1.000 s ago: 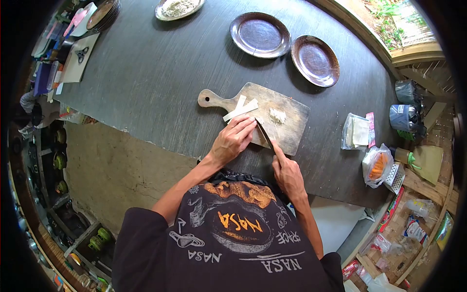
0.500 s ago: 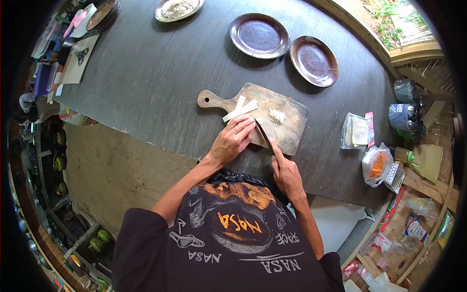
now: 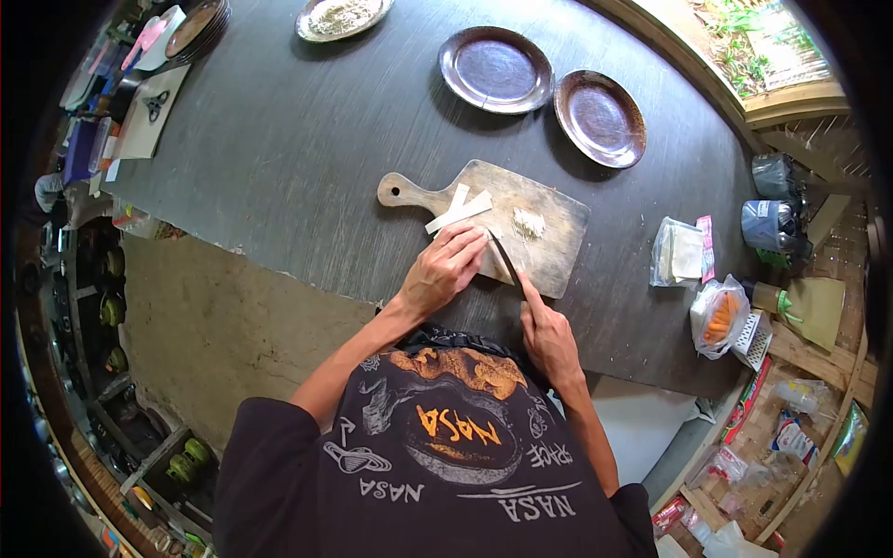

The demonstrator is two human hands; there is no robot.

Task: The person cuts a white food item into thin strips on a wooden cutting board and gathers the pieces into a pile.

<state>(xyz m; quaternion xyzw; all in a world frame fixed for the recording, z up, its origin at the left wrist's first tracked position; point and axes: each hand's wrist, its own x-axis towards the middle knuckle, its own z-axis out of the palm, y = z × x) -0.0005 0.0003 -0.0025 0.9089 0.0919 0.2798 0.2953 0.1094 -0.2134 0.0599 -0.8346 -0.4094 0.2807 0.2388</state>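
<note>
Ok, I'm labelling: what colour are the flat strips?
The flat strips are off-white, clearest in the head view.

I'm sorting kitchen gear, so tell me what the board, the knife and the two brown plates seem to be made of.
Board: seemingly wood, matt and worn; its tan surface is streaked and stained.
Knife: probably a metal blade, dark, judging by its thin, narrow shape; the right hand hides the rest.
Brown plates: glossy, by their bright reflections; perhaps glazed pottery or coated metal.

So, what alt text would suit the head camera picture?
Bare right hand holding a dark, narrow-bladed knife beside the bare left hand, over a worn wooden paddle-shaped board with flat white strips and a small pale pile.
</note>
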